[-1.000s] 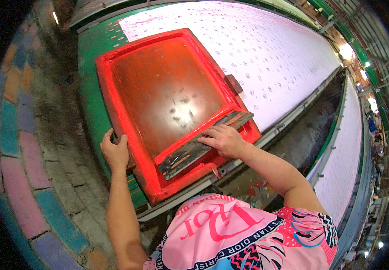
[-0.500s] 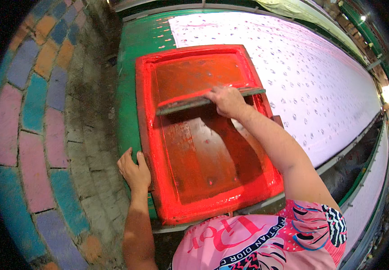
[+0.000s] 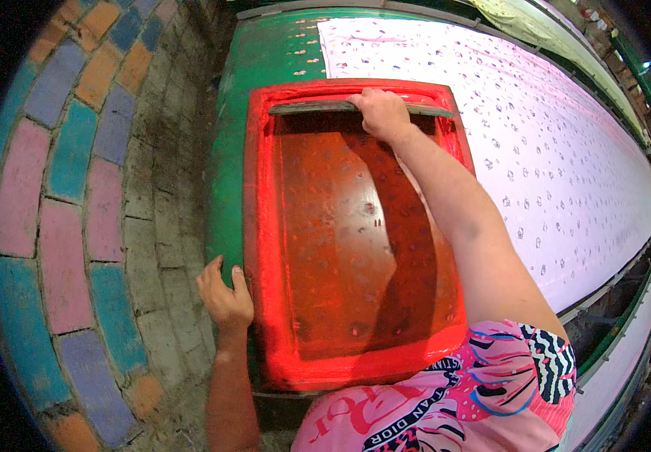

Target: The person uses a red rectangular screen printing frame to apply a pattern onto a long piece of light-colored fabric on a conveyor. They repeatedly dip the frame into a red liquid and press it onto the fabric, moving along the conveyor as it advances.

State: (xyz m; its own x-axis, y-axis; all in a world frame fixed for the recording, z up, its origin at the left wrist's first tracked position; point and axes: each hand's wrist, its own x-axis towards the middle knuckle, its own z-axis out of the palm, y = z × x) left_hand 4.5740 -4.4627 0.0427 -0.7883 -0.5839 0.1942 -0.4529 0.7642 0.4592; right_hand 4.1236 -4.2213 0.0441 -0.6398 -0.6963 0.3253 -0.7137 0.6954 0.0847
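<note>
A red-edged screen printing frame (image 3: 258, 226) lies on the green table, its brown, glossy mesh (image 3: 333, 248) showing small printed marks. At its far end my right hand (image 3: 383, 113) is closed round a long flat squeegee (image 3: 318, 107), which spans most of the frame's width. Red ink shows just beyond the blade. My left hand (image 3: 224, 295) is beside the frame's near left side, over the table's edge, thumb and fingers apart. Whether its palm touches the frame I cannot tell. The shadow of my right arm falls across the mesh.
White cloth (image 3: 536, 158) with small printed motifs covers the green table (image 3: 227, 173) beyond and right of the frame. A gap separates this table from another on the right. On the left runs a painted brick wall (image 3: 69, 226). Pale yellow cloth (image 3: 536, 34) hangs at the back.
My right hand has pushed the squeegee from the middle of the frame to its far end, and the blade now lies straighter across. My left hand stays beside the frame.
</note>
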